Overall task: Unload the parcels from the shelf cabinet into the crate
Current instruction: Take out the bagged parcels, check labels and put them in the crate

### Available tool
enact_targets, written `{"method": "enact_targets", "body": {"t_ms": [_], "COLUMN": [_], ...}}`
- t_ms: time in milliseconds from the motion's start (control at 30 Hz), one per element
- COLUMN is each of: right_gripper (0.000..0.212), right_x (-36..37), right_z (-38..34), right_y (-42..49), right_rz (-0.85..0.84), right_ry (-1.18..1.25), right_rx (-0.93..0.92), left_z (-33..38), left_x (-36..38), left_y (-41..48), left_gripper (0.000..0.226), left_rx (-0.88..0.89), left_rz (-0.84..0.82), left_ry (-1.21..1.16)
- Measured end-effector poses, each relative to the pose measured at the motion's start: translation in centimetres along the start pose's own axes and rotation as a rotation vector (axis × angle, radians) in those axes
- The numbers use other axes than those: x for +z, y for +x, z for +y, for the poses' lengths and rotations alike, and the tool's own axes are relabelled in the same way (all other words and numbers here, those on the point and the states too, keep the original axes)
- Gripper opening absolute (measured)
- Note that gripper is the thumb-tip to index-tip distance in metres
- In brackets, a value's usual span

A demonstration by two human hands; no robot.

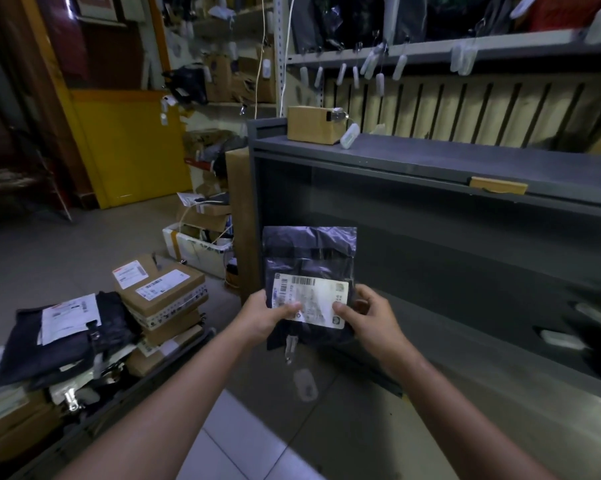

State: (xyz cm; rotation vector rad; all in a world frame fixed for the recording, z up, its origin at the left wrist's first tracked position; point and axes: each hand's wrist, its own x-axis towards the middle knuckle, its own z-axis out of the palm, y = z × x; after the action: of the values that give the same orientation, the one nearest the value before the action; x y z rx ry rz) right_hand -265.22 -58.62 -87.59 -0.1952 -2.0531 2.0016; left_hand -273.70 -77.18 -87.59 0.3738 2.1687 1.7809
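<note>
Head view: pinched only at its lower end, the slick black parcel (309, 258) could slip, or slide off the crate (160, 368) at the person's left, already heaped above its rim. Left hand (261, 315) and right hand (368, 317) each clamp a thumb on its label (309, 299), holding it upright before the shelf cabinet (430, 157), where a cardboard box (309, 128) sits at the top's left corner.

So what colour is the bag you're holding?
Black, with a white label, seen best in the head view: the bag.
</note>
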Motion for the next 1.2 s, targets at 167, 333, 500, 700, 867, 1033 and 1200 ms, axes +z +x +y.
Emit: {"method": "enact_targets", "body": {"t_ms": [167, 333, 500, 700, 867, 1033, 1200], "right_gripper": [0.016, 0.016, 0.027, 0.028, 0.033, 0.030, 0.027], "right_x": [2.9, 7.4, 12.6, 21.5, 30.2, 39.2, 46.3], "right_z": [-1.4, -2.1, -1.8, -1.2, -0.5, 0.9, 3.5], "right_y": [1.8, 4.1, 6.6, 9.4, 11.5, 13.3, 16.2], "right_rz": [-0.048, -0.102, -0.119, -0.200, -0.323, -0.397, -0.478], "right_ry": [-0.040, -0.056, -0.109, -0.147, -0.160, -0.191, -0.247], "right_rx": [-0.007, 0.004, 0.003, 0.020, 0.080, 0.074, 0.075], "left_z": [0.8, 1.4, 1.2, -1.1, -4.0, -7.0, -11.0], "left_x": [-2.9, -7.9, -13.6, -21.5, -28.9, -36.2, -42.1], "left_y": [-0.2, 0.0, -0.1, -1.2, -2.3, -2.2, -1.1], "left_gripper": [0.020, 0.011, 0.018, 0.026, 0.027, 0.030, 0.027], "left_rx": [-0.054, -0.093, -0.081, -0.120, -0.162, -0.193, -0.234], "left_rz": [0.111, 0.242, 0.301, 0.410, 0.540, 0.652, 0.702], "left_ry": [-0.057, -0.044, -0.040, -0.063, -0.053, -0.086, -0.113]}}
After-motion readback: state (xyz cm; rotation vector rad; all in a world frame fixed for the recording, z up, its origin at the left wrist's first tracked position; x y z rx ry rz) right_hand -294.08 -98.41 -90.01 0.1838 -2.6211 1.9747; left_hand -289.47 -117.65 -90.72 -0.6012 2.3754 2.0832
